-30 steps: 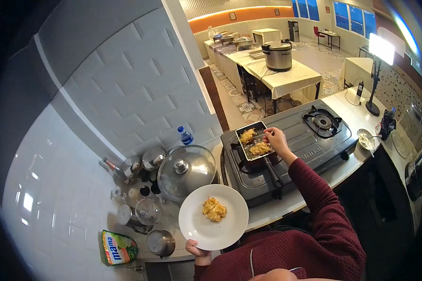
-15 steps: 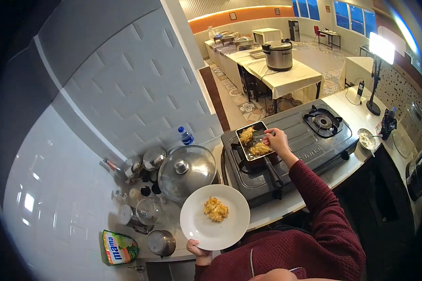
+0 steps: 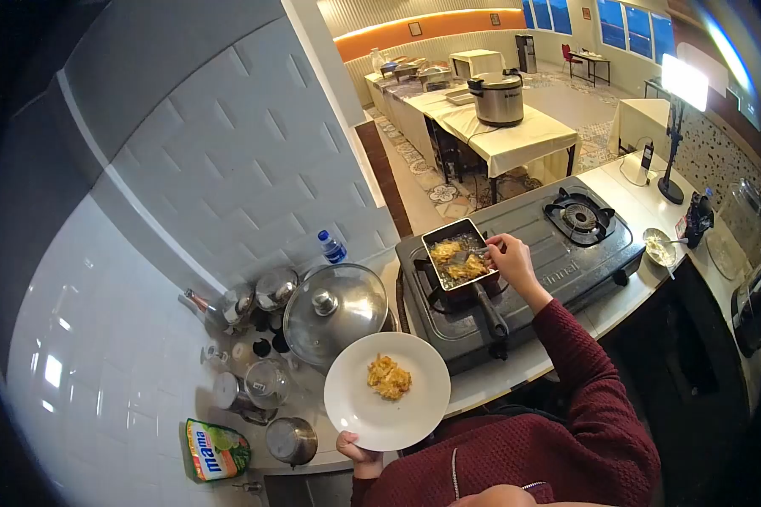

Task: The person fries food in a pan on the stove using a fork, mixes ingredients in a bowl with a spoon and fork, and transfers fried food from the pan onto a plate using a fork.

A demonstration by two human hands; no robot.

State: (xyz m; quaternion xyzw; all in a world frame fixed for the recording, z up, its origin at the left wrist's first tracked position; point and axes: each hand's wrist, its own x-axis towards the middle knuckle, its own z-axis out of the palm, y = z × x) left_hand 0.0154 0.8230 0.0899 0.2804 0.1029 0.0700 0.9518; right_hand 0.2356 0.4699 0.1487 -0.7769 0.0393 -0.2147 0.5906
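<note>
My left hand (image 3: 359, 448) grips the near rim of a white plate (image 3: 355, 406), which bears one golden fried piece (image 3: 389, 377). Over the right edge of a small square pan (image 3: 460, 288) is my right hand (image 3: 511, 259), its fingers closed on a utensil (image 3: 479, 251) whose end reaches in among the food. Two fried pieces lie close together in the pan, one at the back (image 3: 445, 250) and one nearer the handle (image 3: 468, 268). The pan sits on the left burner of the stove (image 3: 533, 279), its black handle pointing toward me.
Left of the stove stand a large glass-lidded pot (image 3: 334, 325), a blue-capped bottle (image 3: 331, 248), jars and a green pouch (image 3: 217, 449). At the right are a bowl (image 3: 659, 250) and a lamp (image 3: 683, 83). A big cooker (image 3: 496, 100) stands on a table behind.
My right hand has shifted slightly right and down with the utensil. The two pieces in the pan now lie closer together and flatter. The plate has hardly moved.
</note>
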